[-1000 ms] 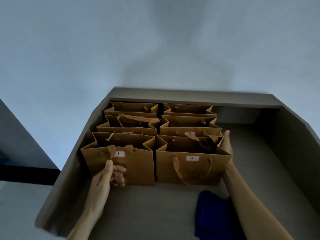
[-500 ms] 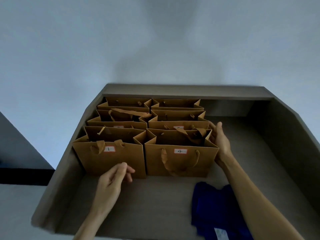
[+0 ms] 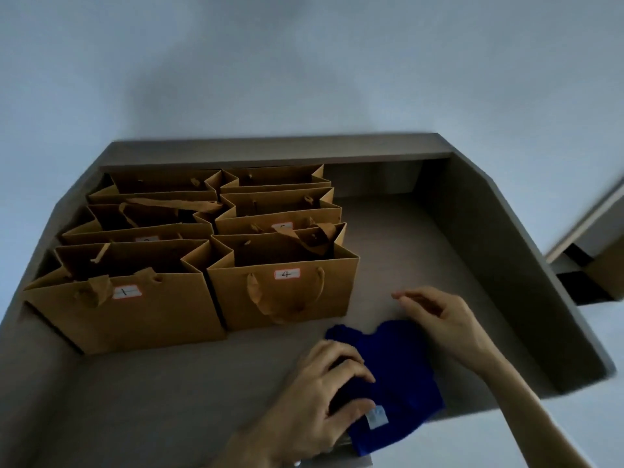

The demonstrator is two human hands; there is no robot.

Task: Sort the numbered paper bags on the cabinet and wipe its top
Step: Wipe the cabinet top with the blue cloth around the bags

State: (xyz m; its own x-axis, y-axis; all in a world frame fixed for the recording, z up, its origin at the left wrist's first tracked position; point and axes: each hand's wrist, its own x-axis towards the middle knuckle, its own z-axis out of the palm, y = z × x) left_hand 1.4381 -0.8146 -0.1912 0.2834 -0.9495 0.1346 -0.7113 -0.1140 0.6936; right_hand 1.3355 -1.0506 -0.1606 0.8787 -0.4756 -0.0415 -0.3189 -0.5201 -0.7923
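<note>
Several brown paper bags stand in two columns on the left half of the grey cabinet top [image 3: 175, 393]. The front left bag [image 3: 135, 319] carries label 1, the front right bag [image 3: 287, 298] label 4; a bag behind it [image 3: 280, 221] shows label 5. A folded blue cloth [image 3: 401, 376] lies near the front edge, right of the middle. My left hand [image 3: 324, 396] grips the cloth's left side, thumb by its white tag. My right hand [image 3: 442, 322] hovers over the cloth's far right corner, fingers loosely spread; whether it touches is unclear.
Raised grey walls bound the cabinet top at the back [image 3: 277, 148] and the right [image 3: 506, 265]. A bare stretch of the top [image 3: 398, 231] lies to the right of the bags. Lower furniture [image 3: 597, 258] shows beyond the right wall.
Both hands left the front bags and came down to the blue cloth; my left hand has taken hold of it. The view swung to the right.
</note>
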